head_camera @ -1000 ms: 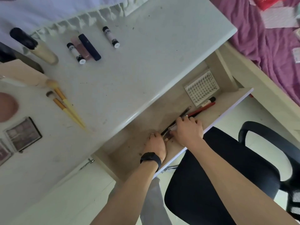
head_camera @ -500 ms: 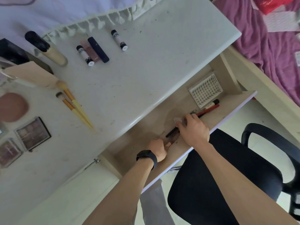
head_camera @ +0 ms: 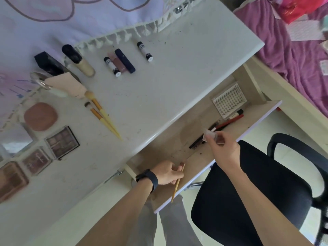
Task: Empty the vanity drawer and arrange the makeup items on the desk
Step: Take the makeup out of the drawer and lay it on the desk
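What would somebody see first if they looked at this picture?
Two hands reach over the open drawer at the bottom: the right hand pinches a small clear tube, and the left hand holds a thin yellow stick. On the white desk above, makeup lies in rows, with brown palettes at the left.

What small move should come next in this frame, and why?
Probably carry both items up to the white desk top: the left hand grips a slim yellow-handled brush and the right hand pinches a small clear-capped brown tube, so both hands are full over the open wooden drawer. The brush would fit beside the two yellow-handled brushes lying there.
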`<state>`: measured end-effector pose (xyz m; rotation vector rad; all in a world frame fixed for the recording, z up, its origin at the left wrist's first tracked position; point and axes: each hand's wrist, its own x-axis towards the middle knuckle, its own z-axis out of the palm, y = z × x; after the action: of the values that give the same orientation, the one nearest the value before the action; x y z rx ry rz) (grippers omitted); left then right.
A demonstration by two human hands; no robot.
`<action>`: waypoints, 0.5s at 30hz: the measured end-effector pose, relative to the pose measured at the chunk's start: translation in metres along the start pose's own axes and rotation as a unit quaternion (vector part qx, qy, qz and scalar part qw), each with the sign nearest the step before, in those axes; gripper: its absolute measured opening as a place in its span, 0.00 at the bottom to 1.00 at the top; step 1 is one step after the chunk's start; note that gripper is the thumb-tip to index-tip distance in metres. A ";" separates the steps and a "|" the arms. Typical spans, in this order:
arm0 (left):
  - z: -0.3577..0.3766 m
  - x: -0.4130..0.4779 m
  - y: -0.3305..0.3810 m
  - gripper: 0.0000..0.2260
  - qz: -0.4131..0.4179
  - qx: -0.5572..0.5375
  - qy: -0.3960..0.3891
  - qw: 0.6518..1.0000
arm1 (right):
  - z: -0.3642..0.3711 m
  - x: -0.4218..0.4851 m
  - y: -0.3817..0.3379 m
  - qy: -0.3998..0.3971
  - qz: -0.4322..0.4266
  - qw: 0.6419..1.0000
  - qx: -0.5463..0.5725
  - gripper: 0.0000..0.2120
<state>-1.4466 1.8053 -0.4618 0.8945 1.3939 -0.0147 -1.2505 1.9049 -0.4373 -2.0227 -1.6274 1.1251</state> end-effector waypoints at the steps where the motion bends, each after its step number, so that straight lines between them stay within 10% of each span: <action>1: -0.002 -0.010 0.004 0.16 0.014 -0.027 0.007 1.000 | -0.002 -0.010 -0.002 0.007 0.028 0.999 0.027 0.13; 7: -0.035 -0.090 0.021 0.13 0.081 -0.167 0.096 0.978 | -0.002 -0.062 -0.020 0.000 0.086 0.985 0.147 0.08; 15: -0.123 -0.143 -0.022 0.17 0.012 -0.209 0.448 0.869 | 0.045 -0.080 -0.121 -0.137 -0.029 0.982 0.127 0.07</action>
<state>-1.5934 1.7884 -0.3421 0.5439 2.1274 0.7867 -1.3695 1.8574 -0.3554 -1.7102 -1.5576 1.5581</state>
